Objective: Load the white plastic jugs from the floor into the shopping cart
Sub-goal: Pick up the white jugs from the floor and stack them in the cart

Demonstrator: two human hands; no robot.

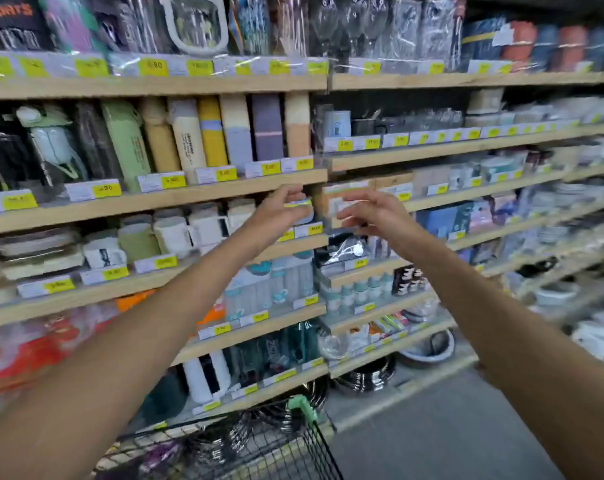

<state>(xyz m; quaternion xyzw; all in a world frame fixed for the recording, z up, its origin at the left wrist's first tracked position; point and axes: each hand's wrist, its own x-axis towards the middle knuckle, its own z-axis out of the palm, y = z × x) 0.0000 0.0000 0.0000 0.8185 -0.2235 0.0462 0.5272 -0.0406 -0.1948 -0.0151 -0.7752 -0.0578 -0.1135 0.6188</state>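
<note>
A: Entry. The person faces the wooden shelves [155, 199], both arms raised to about mid-shelf height. The left hand [281, 209] has its fingers curled in front of a yellow price label [297, 202]. Blur prevents telling whether it pinches the label or only passes before it. The right hand [376, 214] hangs just beside it with fingers loosely bent, and nothing is seen in its grasp.

B: Location of the white plastic jugs?

A: None in view. The visible strip of grey floor [432, 427] shows no jug. The shopping cart [319, 455] sits low in the view, directly below the arms, its green corner piece [302, 408] toward the shelves. Its contents are dark and too blurred to name, and no white jug can be made out among them.

B: Step in hand?

A: Judged as between loads, or not yet started, since neither hand is near floor or cart. Progress cannot be scored from this view.

B: Requirement for the next move?

A: Probably a drop of gaze and arms toward the floor to find a jug. After that comes a grip on its handle and a lift over the cart's wire wall. A full jug would likely be heavy and may want both hands.
</note>
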